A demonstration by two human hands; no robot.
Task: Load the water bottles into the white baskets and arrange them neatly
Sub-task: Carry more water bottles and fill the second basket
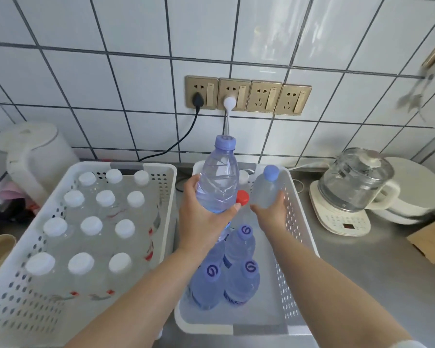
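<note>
White-tiled wall (pixel 136 71) behind, with a row of four sockets (pixel 248 96), two plugged. Steel tabletop (pixel 349 267) below, carrying two white baskets side by side, rims nearly touching.

Left basket (pixel 81 169) packed with white-capped bottles (pixel 91 226) in rows of three, upright; only a narrow strip free along its right wall.

Right basket (pixel 296 222) partly filled: blue-capped bottles (pixel 244 247) standing in a cluster toward the left wall, a red-capped bottle (pixel 242 197) and a white-capped one farther back. Open floor along the right wall and the near edge.

Left hand (pixel 201 217) wrapped round the lower body of a large blue-capped bottle (pixel 217 177), held upright above the right basket's back half. Right hand (pixel 271 209) gripping a smaller blue-capped bottle (pixel 265 189), tilted slightly right, just inside the right wall.

White kettle (pixel 33 156) at far left, close to the left basket's back corner. Glass kettle on its base (pixel 349 192) at right, set apart from the right basket by a bare strip of steel.
</note>
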